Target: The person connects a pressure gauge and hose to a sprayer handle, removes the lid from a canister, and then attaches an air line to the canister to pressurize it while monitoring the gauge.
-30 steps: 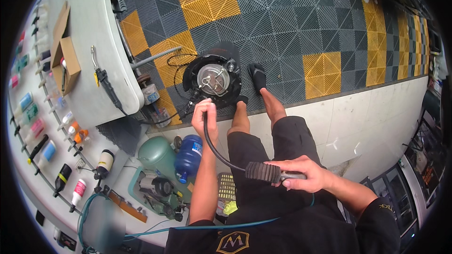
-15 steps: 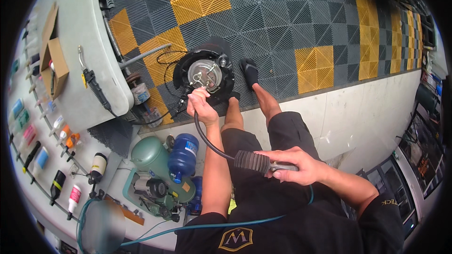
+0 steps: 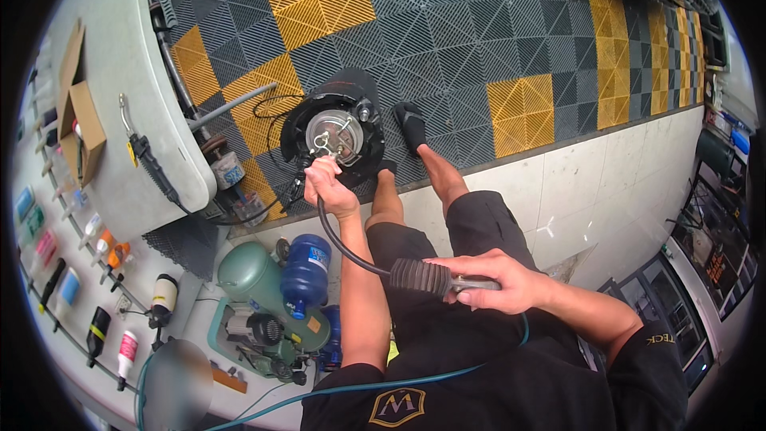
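A wide head-worn fisheye looks steeply down toward the floor (image 3: pixel 447 56).

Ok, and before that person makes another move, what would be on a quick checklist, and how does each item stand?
1. Right grip closed on the metal handle: ok.
2. Left grip closed on the black hose: ok.
3. Hose tip in plain sight: cannot tell, too small and close to the fingers.
4. Round top of the black canister visible: ok, near the left fingertips.
5. A free grip: not ok, both are occupied.
6. Blue-green hose free of snags: cannot tell, it crosses the black shirt and leaves the view.
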`<action>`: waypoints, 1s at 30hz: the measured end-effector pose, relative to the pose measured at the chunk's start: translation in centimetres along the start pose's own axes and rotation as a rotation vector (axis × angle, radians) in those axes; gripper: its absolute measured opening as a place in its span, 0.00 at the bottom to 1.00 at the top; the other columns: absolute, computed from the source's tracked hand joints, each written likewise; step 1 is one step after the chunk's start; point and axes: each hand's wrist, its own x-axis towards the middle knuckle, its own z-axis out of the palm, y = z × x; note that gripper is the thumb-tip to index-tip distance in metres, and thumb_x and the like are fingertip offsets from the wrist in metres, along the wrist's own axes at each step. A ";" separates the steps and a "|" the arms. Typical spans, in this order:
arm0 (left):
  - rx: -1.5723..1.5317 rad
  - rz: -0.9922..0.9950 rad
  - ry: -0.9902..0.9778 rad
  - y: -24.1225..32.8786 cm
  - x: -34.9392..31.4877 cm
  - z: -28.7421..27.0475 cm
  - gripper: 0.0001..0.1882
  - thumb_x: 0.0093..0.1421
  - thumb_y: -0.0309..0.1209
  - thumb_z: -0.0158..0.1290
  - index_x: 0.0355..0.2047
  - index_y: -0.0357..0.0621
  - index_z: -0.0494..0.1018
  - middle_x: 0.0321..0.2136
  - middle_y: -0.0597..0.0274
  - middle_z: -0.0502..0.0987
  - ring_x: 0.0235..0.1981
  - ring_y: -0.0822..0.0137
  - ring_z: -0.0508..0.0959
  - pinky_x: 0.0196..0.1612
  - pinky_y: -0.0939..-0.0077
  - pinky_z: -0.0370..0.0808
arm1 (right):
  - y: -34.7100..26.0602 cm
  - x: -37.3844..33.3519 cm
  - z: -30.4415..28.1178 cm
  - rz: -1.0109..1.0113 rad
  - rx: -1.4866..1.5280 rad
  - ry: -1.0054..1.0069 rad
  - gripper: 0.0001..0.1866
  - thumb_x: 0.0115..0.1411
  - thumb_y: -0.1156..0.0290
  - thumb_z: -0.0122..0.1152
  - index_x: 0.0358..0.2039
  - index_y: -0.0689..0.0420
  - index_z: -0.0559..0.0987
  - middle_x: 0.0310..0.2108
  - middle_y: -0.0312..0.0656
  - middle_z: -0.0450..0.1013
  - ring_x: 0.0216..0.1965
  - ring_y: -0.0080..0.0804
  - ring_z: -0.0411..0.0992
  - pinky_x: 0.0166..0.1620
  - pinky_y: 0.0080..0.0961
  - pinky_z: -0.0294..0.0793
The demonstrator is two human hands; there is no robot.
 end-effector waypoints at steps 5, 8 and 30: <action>-0.016 -0.002 -0.022 -0.1 0.2 -0.1 0.26 0.76 0.36 0.35 0.17 0.48 0.53 0.16 0.67 0.54 0.21 0.69 0.58 0.36 0.69 0.65 | -0.1 0.3 0.0 0.011 0.012 -0.013 0.30 0.67 0.72 0.58 0.69 0.61 0.65 0.53 0.48 0.78 0.45 0.31 0.79 0.52 0.27 0.74; -0.071 -0.024 -0.028 -0.1 0.0 -0.2 0.26 0.75 0.34 0.36 0.16 0.45 0.56 0.16 0.66 0.57 0.22 0.69 0.60 0.40 0.67 0.68 | -0.1 0.5 0.0 -0.036 -0.006 -0.008 0.30 0.67 0.72 0.58 0.69 0.61 0.65 0.52 0.48 0.78 0.43 0.30 0.79 0.52 0.26 0.74; 0.268 0.147 -0.193 -3.0 0.4 -0.5 0.27 0.71 0.34 0.39 0.13 0.38 0.55 0.12 0.64 0.56 0.15 0.71 0.59 0.22 0.74 0.58 | 4.8 0.0 -3.6 0.079 0.540 0.103 0.26 0.72 0.60 0.48 0.59 0.70 0.68 0.32 0.49 0.75 0.36 0.41 0.79 0.38 0.35 0.83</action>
